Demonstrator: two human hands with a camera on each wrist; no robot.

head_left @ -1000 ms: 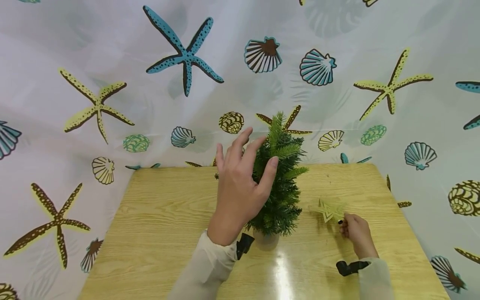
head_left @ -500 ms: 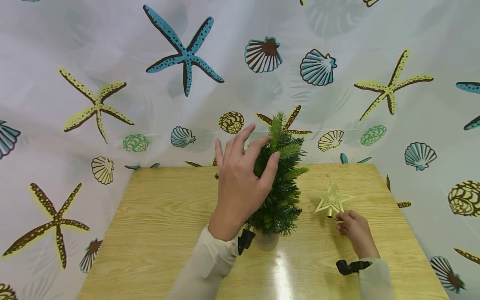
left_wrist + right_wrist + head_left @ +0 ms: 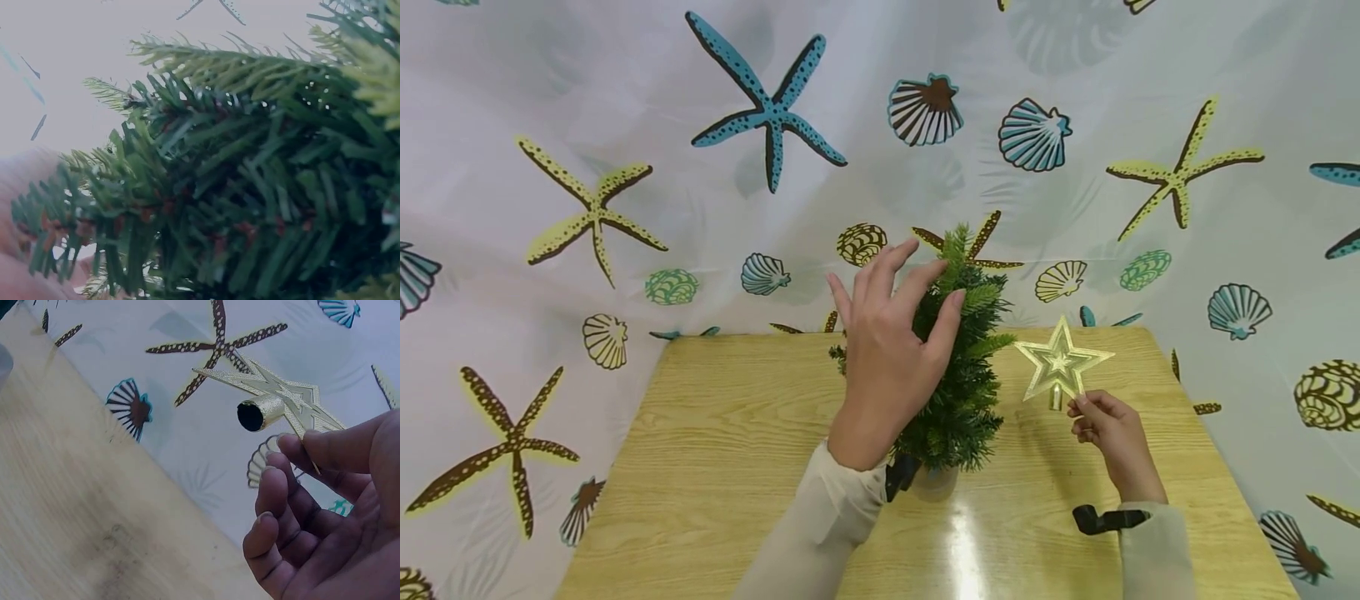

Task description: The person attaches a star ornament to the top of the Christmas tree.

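A small artificial Christmas tree [image 3: 962,392] with dark green needles and lighter sprigs stands upright on the table. My left hand [image 3: 891,358] is raised at its upper left side, fingers spread and bent slightly, thumb and index finger apart near the top sprig. Needles fill the left wrist view, with part of the left hand [image 3: 31,231] behind them. To the right of the tree, my right hand [image 3: 1112,433] pinches a gold star tree topper [image 3: 1060,362] by a lower point. The topper's hollow socket [image 3: 253,414] shows its dark opening in the right wrist view.
The tree's pale round base [image 3: 934,483] rests on a light wooden table [image 3: 737,417]. Behind and on both sides hangs a white curtain [image 3: 865,92] printed with starfish and shells. Both wrists wear black camera mounts.
My right hand has raised the star topper and turned it from edge-on to facing the camera, points up. The left hand has shifted slightly up and right by the treetop.
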